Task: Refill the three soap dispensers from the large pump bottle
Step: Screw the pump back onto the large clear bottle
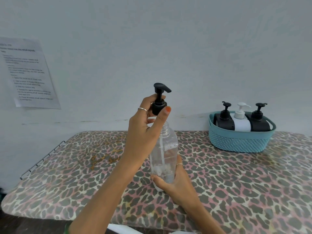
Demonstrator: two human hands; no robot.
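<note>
Clear large pump bottle [164, 154] nearly empty, right hand [175, 181] gripping its base, left hand [143, 130] pinching lifted black pump [159, 98], three dispensers [240, 118] in teal basket [238, 141] far right of both hands.

I have one view only, from a wide-angle camera worn on the person's head. It looks forward and slightly down across the leopard-print surface [236, 183] toward a pale wall [168, 39]. Both forearms reach in from the bottom edge, close to the lens. Straight edges bow near the frame's borders.
</note>
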